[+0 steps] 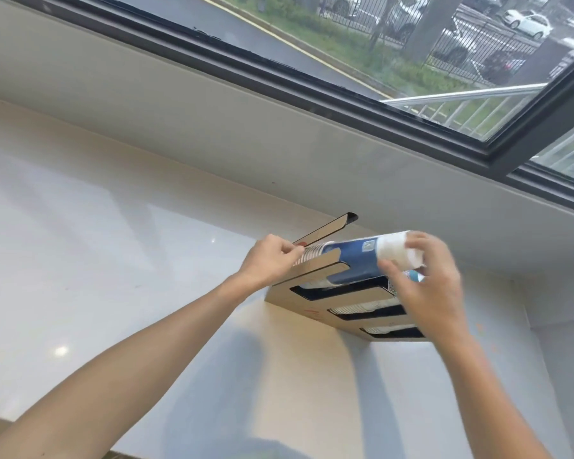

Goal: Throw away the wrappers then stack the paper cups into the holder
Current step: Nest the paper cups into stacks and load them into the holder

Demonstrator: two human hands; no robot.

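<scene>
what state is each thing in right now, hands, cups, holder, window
left hand: closed on the rim end of the cup stack
right hand: blurred, gripping the stack's far end
cup stack: lying sideways in the holder's top slot
holder: lower slots hold cups
window: sash open

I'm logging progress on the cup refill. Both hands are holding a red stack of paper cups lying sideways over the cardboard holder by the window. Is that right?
Not quite: the stack of paper cups is blue and white, not red, as the head view shows. The rest holds: the left hand and right hand hold it sideways over the cardboard holder by the window.
</scene>
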